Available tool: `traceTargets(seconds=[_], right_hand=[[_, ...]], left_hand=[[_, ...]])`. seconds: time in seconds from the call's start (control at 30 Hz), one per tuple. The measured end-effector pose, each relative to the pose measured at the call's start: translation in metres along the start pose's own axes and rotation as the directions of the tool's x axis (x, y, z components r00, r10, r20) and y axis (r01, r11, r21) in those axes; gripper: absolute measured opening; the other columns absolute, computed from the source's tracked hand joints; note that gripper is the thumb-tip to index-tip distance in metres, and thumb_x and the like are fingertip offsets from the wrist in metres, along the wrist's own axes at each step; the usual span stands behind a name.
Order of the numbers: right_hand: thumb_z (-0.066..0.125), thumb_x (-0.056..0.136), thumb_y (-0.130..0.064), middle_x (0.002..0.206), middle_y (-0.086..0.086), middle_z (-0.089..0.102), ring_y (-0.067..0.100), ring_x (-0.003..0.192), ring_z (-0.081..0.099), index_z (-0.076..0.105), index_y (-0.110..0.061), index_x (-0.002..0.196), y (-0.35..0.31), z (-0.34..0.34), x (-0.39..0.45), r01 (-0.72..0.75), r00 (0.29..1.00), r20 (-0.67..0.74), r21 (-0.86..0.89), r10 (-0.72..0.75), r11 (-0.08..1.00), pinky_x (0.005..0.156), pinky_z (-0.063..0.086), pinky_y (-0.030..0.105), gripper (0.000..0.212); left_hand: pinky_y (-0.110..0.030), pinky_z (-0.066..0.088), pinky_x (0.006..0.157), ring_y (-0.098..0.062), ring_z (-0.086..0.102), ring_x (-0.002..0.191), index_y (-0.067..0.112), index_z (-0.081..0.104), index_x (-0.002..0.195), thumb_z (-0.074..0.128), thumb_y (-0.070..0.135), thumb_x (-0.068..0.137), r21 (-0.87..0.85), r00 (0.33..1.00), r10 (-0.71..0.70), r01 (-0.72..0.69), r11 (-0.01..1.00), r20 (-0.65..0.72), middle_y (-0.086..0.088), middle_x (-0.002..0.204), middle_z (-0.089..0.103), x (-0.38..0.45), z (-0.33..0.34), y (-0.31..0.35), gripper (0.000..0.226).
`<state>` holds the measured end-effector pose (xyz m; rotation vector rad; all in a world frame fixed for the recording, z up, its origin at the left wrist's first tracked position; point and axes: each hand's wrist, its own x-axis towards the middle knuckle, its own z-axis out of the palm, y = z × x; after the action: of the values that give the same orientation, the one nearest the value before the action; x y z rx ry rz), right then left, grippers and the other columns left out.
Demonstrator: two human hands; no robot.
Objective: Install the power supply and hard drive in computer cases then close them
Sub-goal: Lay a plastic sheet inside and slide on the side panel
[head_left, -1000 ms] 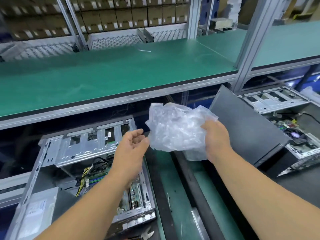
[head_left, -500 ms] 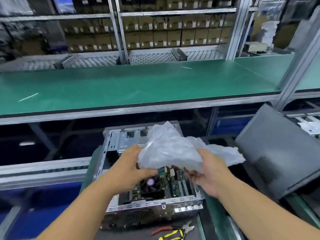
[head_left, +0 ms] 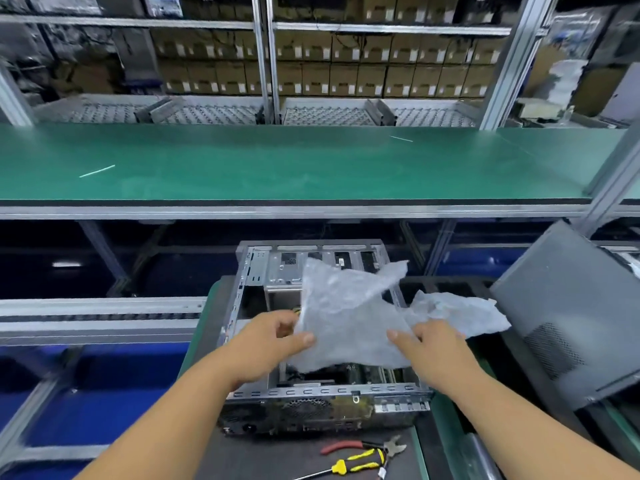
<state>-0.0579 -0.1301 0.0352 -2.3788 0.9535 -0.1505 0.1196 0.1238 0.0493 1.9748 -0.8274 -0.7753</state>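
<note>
An open computer case [head_left: 242, 299] lies on the bench in front of me, its metal frame and circuit board showing. Above it I hold a crumpled sheet of clear bubble wrap [head_left: 346, 317]. My left hand [head_left: 273, 337] pinches the sheet's left edge with thumb on top. My right hand [head_left: 429, 344] grips its right part, thumb over the sheet. The wrap hides most of the case's inside. No power supply or hard drive is plainly visible.
A dark grey side panel [head_left: 571, 306] leans at the right. Red-handled cutters [head_left: 363, 446] and a yellow-black screwdriver [head_left: 353, 464] lie in front of the case. A green shelf [head_left: 277, 164] runs above, with cardboard boxes [head_left: 346, 77] behind.
My view swung left so the case is now centred. Both hands spread the bubble wrap flatter above the case; the left hand, empty a second ago, now pinches it.
</note>
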Motion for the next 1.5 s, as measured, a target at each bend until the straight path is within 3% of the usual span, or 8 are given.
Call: traceTargets(seconds=[0.3,0.43,0.6,0.87,0.97,1.2,1.33,1.5], right_hand=[[0.071,0.084,-0.054,0.123,-0.005,0.032,0.023,0.115,0.035,0.043,-0.036,0.114,-0.028,0.022,-0.017,0.099,0.961,-0.192,-0.424,-0.197,0.900,0.086,0.031,0.040,0.044],[0.078,0.083,-0.025,0.135,-0.004,0.037,0.020,0.104,0.056,0.023,-0.044,0.141,-0.039,0.028,-0.012,0.156,0.987,0.044,0.032,-0.158,0.987,0.084,0.052,0.036,0.083],[0.067,0.084,0.008,0.111,-0.004,0.064,0.013,0.080,0.070,0.032,-0.060,0.144,-0.044,0.029,0.006,-0.084,0.996,0.084,0.608,0.041,0.790,0.059,0.059,0.029,0.098],[0.063,0.086,-0.004,0.106,-0.016,0.051,0.006,0.082,0.054,0.040,-0.042,0.151,-0.013,0.033,-0.008,0.214,0.967,-0.178,0.183,-0.182,0.960,0.066,0.047,0.018,0.079],[0.065,0.088,-0.008,0.132,-0.009,0.034,0.019,0.089,0.058,0.008,-0.042,0.163,-0.014,0.036,-0.019,0.278,0.934,-0.241,0.033,-0.262,0.960,0.066,0.057,0.039,0.100],[0.072,0.077,-0.009,0.143,0.006,0.035,0.027,0.132,0.041,0.034,-0.018,0.148,-0.043,0.025,-0.035,0.535,0.715,-0.607,0.154,-0.348,0.831,0.113,0.039,0.044,0.081],[0.058,0.093,-0.011,0.156,-0.004,0.039,0.020,0.145,0.032,0.049,-0.035,0.146,-0.051,0.036,-0.021,0.678,0.732,-0.065,-0.022,-0.678,0.735,0.118,0.035,0.042,0.059],[0.031,0.110,-0.034,0.172,-0.004,0.011,0.027,0.150,0.032,0.021,-0.033,0.163,-0.046,0.052,0.006,0.441,0.782,0.604,-0.363,-0.153,0.821,0.117,0.034,0.038,0.054]], left_hand=[[-0.039,0.026,0.079,-0.015,0.050,0.072,0.026,0.045,0.072,0.049,0.052,0.095,0.660,0.866,0.000,0.381,0.647,-0.500,0.010,0.066,0.054,0.020,0.025,0.001,0.034],[-0.041,0.057,0.080,-0.018,0.068,0.088,0.030,0.059,0.098,0.062,0.037,0.098,0.065,0.926,-0.093,0.125,0.990,-0.365,0.006,0.092,0.071,0.021,0.015,-0.006,0.007],[-0.032,0.059,0.088,-0.019,0.071,0.111,0.027,0.061,0.124,0.060,0.007,0.101,-0.455,0.987,0.022,-0.092,0.886,-0.158,0.002,0.120,0.074,0.013,-0.001,-0.004,0.030],[-0.024,0.049,0.059,-0.008,0.063,0.068,0.034,0.064,0.092,0.052,0.008,0.085,0.266,0.998,-0.028,0.014,0.964,0.049,0.010,0.077,0.068,-0.003,0.014,0.010,0.030],[-0.032,0.047,0.059,-0.017,0.062,0.075,0.033,0.037,0.131,0.044,0.017,0.080,0.461,0.993,-0.053,0.097,0.882,-0.107,0.003,0.084,0.063,0.003,0.028,0.011,0.054],[-0.033,0.038,0.045,-0.019,0.054,0.052,0.049,-0.032,0.150,0.059,0.007,0.086,0.525,0.880,0.089,0.194,0.829,-0.466,0.003,0.072,0.056,0.016,0.048,-0.007,0.118],[-0.038,0.028,0.079,-0.019,0.051,0.094,0.048,0.017,0.155,0.059,0.015,0.083,0.769,0.915,0.155,0.211,0.603,-0.372,0.006,0.108,0.044,0.026,0.053,-0.021,0.089],[-0.047,0.026,0.101,-0.025,0.029,0.129,0.037,0.048,0.143,0.059,0.029,0.087,0.747,0.891,0.045,0.349,0.566,-0.451,0.002,0.138,0.036,0.032,0.046,-0.019,0.058]])
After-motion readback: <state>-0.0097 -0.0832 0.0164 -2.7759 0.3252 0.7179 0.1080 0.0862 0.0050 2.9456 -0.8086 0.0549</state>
